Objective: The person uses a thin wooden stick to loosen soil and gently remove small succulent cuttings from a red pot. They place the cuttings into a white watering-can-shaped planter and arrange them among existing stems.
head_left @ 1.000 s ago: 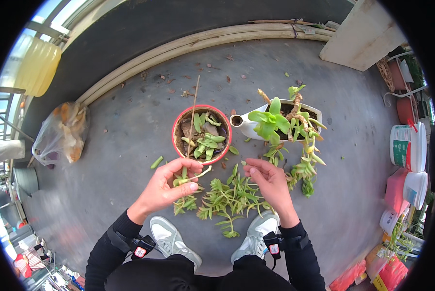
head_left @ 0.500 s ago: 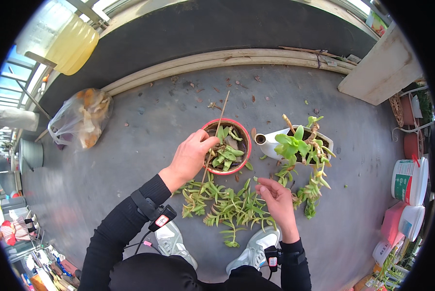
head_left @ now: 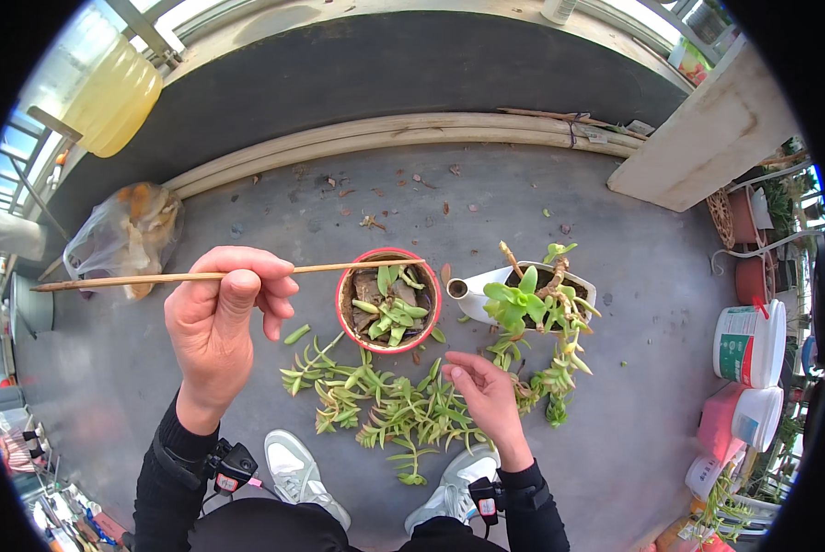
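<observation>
My left hand is raised and closed around a thin wooden stick, held nearly level. The stick's narrow end reaches across above a round red-rimmed pot with loose green leaves and soil inside. My right hand hovers low by the pot's near right side, fingers loosely bent and apart, with nothing seen in them. Long succulent cuttings lie on the floor between that hand and my feet. To the right, a white spouted planter holds a succulent with trailing stems.
A clear plastic bag with brownish contents sits at the left. Pale poles run along the far wall. A white panel leans at the far right, with tubs below it. Dry scraps dot the floor; my shoes are close by.
My left hand has moved left and up from the pot, and the stick has swung from upright to nearly level. The whole view has shifted slightly, and the small leaf by my right fingertips no longer shows.
</observation>
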{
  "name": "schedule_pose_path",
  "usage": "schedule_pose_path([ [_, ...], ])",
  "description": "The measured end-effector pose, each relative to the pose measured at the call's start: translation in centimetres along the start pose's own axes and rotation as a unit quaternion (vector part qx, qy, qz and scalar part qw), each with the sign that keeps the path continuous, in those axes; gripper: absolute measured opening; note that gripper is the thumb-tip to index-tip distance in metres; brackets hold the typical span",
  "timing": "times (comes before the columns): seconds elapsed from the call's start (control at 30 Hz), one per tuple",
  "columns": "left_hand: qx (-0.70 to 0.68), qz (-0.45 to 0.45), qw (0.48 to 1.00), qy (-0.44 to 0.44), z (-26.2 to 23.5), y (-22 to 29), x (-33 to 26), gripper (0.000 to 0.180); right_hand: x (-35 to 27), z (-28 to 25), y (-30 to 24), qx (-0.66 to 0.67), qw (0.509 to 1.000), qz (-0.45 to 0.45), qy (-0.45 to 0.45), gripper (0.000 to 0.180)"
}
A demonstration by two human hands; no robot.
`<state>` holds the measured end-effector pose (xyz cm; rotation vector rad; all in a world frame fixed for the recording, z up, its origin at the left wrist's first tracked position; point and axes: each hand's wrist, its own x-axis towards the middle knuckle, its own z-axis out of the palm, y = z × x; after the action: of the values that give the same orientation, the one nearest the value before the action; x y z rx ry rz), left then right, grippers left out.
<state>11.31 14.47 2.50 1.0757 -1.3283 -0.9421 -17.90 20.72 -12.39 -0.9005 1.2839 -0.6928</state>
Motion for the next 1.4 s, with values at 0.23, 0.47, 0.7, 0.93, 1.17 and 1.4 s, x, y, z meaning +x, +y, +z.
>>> schedule_pose_path([
  [0.23, 0.052, -0.001, 0.992, -0.111, 3.6, -0.8, 1.1, 0.020, -0.1, 0.6, -0.8, 0.007, 1.000, -0.018, -0.007, 0.030],
  [0.47, 0.086, 0.057, 0.983, -0.154, 4.9, -1.5, 1.2, 0.010, -0.1, 0.6, -0.5, 0.000, 1.000, 0.000, 0.000, 0.030],
  [0.7, 0.128, 0.105, 0.973, -0.162, 5.4, -1.7, 1.5, 0.009, 0.2, 1.1, -0.6, 0.003, 1.000, -0.010, -0.016, 0.030],
  [0.93, 0.157, 0.055, 0.972, -0.165, 5.0, -0.6, 1.0, 0.003, 0.2, 1.3, -0.7, 0.005, 1.000, -0.020, -0.018, 0.031],
  [1.17, 0.150, 0.095, 0.965, -0.193, 5.4, 0.0, 0.7, 0.007, 0.5, 1.9, -2.6, 0.241, 0.970, 0.028, -0.001, 0.040],
  [1.4, 0.165, 0.157, 0.947, -0.225, 5.9, 0.2, 0.5, 0.013, 3.2, 3.9, -3.4, 0.634, 0.767, 0.043, -0.089, 0.041],
])
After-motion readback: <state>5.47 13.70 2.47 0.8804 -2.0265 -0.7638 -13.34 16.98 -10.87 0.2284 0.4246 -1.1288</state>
